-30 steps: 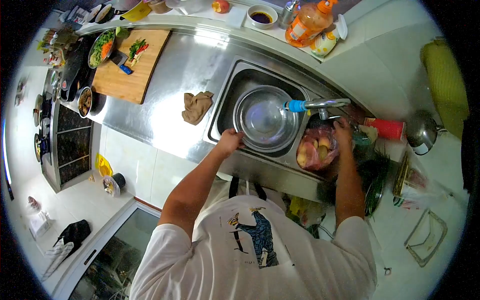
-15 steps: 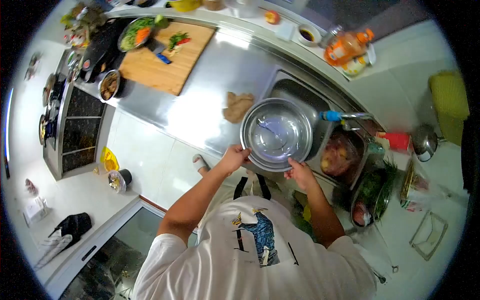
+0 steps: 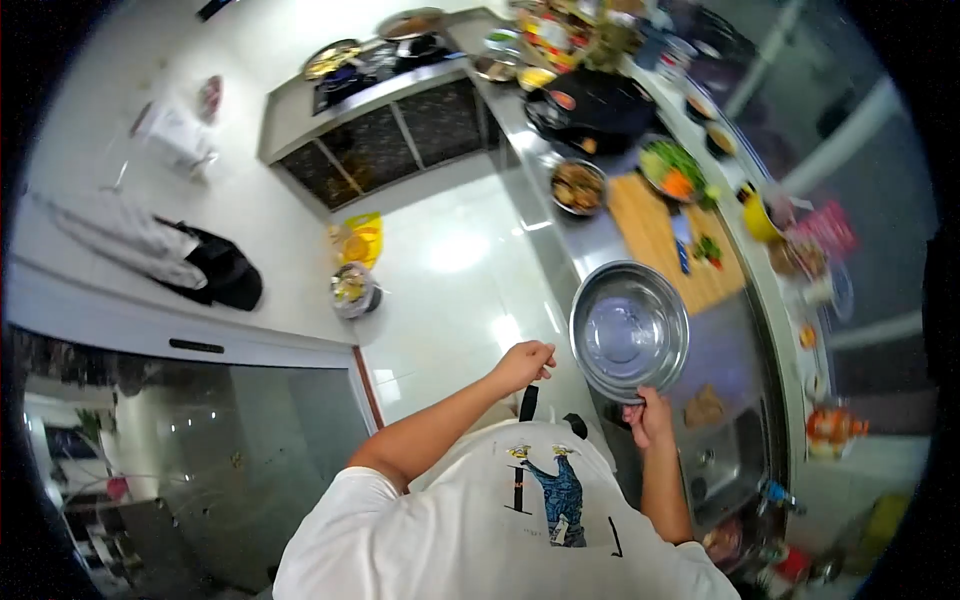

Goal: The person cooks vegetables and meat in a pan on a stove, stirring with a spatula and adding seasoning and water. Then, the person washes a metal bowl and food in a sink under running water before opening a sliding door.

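Observation:
A round metal bowl (image 3: 628, 330) with a shiny inside hangs over the edge of the steel counter (image 3: 590, 240). My right hand (image 3: 650, 418) grips its near rim, thumb on the rim and fingers beneath. Left of the bowl and apart from it is my left hand (image 3: 525, 366), its fingers curled together with nothing seen in them. Beyond the bowl lies a wooden cutting board (image 3: 645, 225) with a blue-handled knife (image 3: 682, 245) and chopped vegetables. A brown cloth (image 3: 704, 406) lies between the bowl and the sink (image 3: 725, 465).
A bowl of brown food (image 3: 578, 187) stands at the counter's edge, near a plate of shredded vegetables (image 3: 672, 168). The stove (image 3: 380, 70) is at the far end. On the floor side are a bin (image 3: 355, 290) and a yellow bag (image 3: 362, 240). The faucet (image 3: 778, 497) is at lower right.
The view has swung left toward the stove. The bowl has been lifted out of the sink and carried along the counter. My left hand has let go of its rim; my right still holds it.

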`<action>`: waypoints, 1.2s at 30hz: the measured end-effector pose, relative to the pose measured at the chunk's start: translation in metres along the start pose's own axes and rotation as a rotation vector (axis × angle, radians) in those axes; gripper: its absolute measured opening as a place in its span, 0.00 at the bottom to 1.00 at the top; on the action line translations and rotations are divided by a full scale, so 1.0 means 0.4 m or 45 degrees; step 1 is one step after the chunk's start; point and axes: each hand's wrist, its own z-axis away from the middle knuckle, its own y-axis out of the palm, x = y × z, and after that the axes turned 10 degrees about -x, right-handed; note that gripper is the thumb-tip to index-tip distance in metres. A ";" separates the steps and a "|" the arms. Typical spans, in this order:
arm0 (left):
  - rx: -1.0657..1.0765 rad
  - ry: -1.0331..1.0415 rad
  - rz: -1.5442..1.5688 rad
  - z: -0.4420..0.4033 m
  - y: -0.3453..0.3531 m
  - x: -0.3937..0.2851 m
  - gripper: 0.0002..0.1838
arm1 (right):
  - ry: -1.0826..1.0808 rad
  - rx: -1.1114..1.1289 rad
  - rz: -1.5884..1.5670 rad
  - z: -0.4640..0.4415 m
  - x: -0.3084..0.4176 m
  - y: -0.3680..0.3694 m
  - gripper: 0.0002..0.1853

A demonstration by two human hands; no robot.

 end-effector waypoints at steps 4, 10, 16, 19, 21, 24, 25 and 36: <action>-0.244 -0.013 0.040 -0.010 -0.237 0.015 0.16 | 0.134 0.160 0.112 -0.121 0.058 0.293 0.09; -0.605 -0.102 0.317 -0.037 -0.519 0.053 0.13 | 0.092 0.361 0.341 -0.274 0.177 0.775 0.10; -0.904 -0.283 0.520 -0.132 -0.791 0.082 0.11 | 0.039 0.546 0.590 -0.453 0.272 1.239 0.09; -0.990 -0.401 0.528 -0.222 -0.937 -0.001 0.10 | 0.025 0.569 0.601 -0.520 0.331 1.471 0.10; -0.989 -0.381 0.533 -0.269 -0.999 -0.057 0.09 | 0.068 0.649 0.642 -0.570 0.374 1.592 0.10; -1.018 -0.277 0.619 -0.387 -1.129 -0.146 0.10 | -0.044 0.647 0.717 -0.605 0.464 1.800 0.10; -1.013 -0.270 0.633 -0.421 -1.167 -0.188 0.10 | -0.052 0.669 0.714 -0.615 0.493 1.860 0.10; -0.648 0.077 0.703 -1.061 -1.668 -0.784 0.16 | -0.167 0.703 0.630 -0.734 0.711 2.464 0.11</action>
